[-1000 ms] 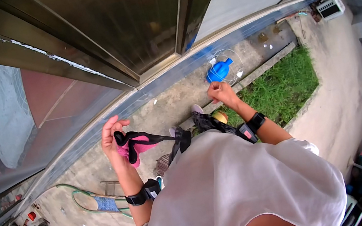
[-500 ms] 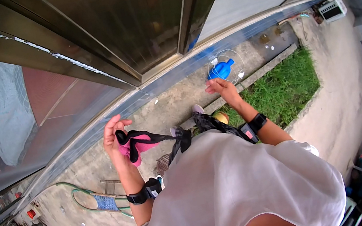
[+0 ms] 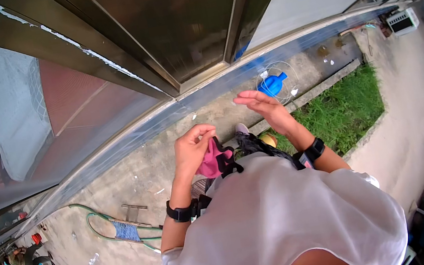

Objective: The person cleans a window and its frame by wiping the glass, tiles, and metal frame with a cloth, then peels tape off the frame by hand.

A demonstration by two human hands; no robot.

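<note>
My left hand (image 3: 195, 145) pinches a pink cloth item with black straps (image 3: 213, 160), which hangs from its fingertips in front of my shirt. Black straps trail down from the cloth towards my waist. To the right, my right hand (image 3: 267, 108) is raised with its fingers stretched out and nothing in it. Beyond that hand, a blue plastic container (image 3: 272, 85) lies on the concrete inside loops of thin wire. Black bands circle both my wrists.
A brown-framed glass door (image 3: 186, 18) stands ahead. Grass (image 3: 340, 104) grows in a curbed bed at right. A small chair with blue webbing (image 3: 126, 231) and a green hose lie at left. Several people are at far left. An air-conditioner unit (image 3: 402, 21) is at far right.
My left hand has moved right with the pink cloth, its fingers now pinched together. My right hand has opened from a closed shape, fingers extended. The view has shifted slightly.
</note>
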